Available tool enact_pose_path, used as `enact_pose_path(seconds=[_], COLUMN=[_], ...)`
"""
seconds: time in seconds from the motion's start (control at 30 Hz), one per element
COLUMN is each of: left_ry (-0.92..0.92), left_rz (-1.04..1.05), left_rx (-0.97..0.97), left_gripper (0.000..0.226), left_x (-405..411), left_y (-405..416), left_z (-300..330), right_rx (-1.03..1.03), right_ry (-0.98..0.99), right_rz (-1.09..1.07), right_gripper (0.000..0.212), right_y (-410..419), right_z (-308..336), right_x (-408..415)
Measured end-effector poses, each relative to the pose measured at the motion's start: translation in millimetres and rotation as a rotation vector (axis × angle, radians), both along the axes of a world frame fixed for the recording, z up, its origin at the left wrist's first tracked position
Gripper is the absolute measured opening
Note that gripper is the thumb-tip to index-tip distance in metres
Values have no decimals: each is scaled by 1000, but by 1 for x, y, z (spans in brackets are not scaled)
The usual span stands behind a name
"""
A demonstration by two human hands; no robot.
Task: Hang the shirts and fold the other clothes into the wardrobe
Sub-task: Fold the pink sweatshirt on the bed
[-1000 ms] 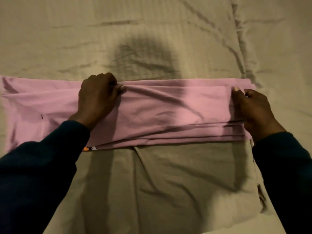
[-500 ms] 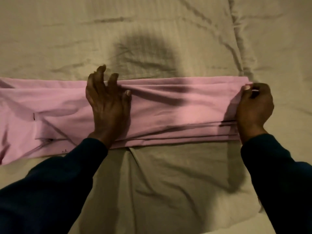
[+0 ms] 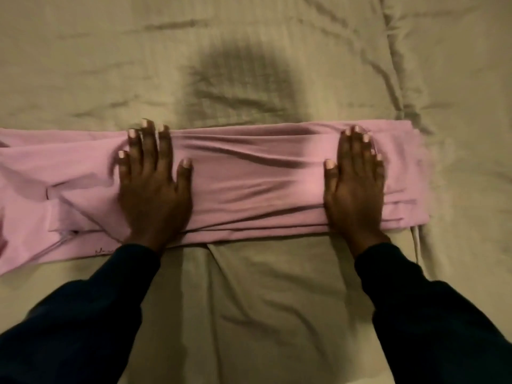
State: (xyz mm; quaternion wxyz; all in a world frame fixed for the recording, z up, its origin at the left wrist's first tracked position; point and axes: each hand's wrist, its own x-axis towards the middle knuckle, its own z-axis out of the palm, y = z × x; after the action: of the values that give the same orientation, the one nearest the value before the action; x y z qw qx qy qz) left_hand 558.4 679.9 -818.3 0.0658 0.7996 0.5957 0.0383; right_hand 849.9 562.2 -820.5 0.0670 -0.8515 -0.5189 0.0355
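Observation:
A pink garment (image 3: 257, 184) lies folded into a long band across the bed, running off the left edge of the view. My left hand (image 3: 153, 187) rests flat on it left of the middle, fingers spread. Near the band's right end my right hand (image 3: 356, 184) presses flat on the stacked layers, fingers together. Neither hand grips the cloth. The garment's left part is looser, with a seam and a small label showing near its lower edge.
A beige bedsheet (image 3: 249, 65) with creases covers the whole view. A flatter olive cloth or sheet panel (image 3: 277, 300) lies between my dark sleeves below the garment. My head's shadow falls on the sheet above the band.
Both hands let go of the pinched upper edge and flattened onto the garment. The left opened first, the right followed. The band sits slightly lower in view.

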Motion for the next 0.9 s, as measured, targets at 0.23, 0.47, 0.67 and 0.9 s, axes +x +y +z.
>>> enact_pose_path(seconds=[0.23, 0.47, 0.67, 0.9], left_ry=[-127, -122, -137, -121], left_rz=[-115, -199, -136, 251], left_rx=[26, -25, -39, -5], left_gripper=[64, 65, 58, 54], left_x=[-5, -18, -29, -102], left_y=[-14, -42, -45, -20], left_z=[5, -3, -1, 2], right_rx=[188, 121, 167, 14], right_ry=[157, 142, 125, 248], right_rz=[273, 147, 22, 558], right_gripper=[48, 11, 15, 60], right_y=[42, 99, 108, 72], right_z=[22, 28, 40, 14], right_x=[-88, -95, -110, -214])
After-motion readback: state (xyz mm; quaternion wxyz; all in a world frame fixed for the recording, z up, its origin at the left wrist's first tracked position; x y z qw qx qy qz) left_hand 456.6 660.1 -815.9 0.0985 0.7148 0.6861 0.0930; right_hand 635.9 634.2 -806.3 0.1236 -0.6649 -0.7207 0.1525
